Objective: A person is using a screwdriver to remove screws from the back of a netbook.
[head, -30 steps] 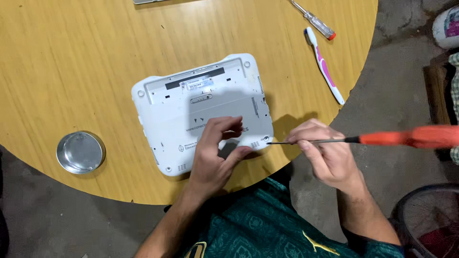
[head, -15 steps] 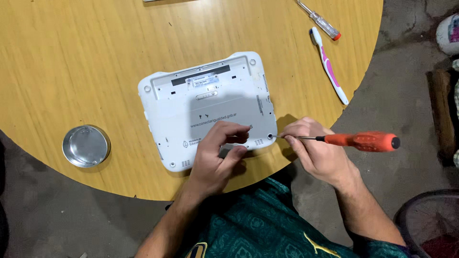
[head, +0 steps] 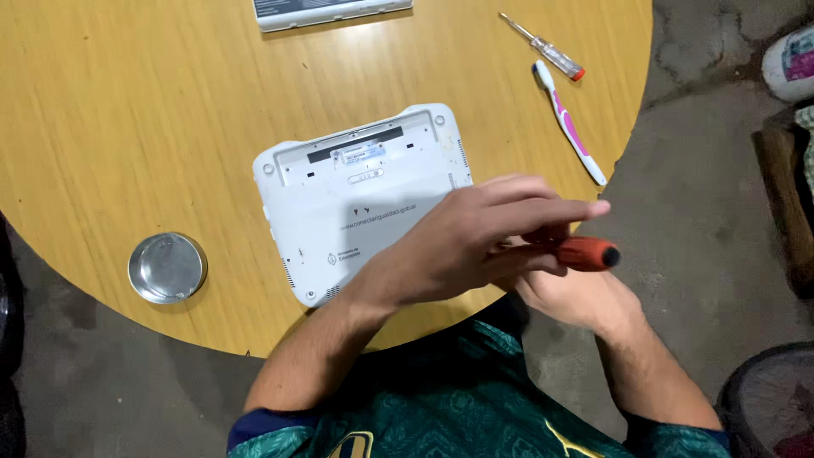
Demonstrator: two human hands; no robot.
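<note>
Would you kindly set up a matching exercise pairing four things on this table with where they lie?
Things:
1. round metal tin
2. pink and white toothbrush
3. white laptop
4. small clear-handled screwdriver

Places:
A. upside down in the middle of the table
B. near the table's left edge
C. top right, above the toothbrush
D. by the right edge, lying diagonally

Pairs: 1-B, 2-D, 3-A, 4-C

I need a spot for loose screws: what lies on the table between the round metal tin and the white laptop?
Nothing: in the head view, only bare wooden table separates the tin from the laptop.
</note>
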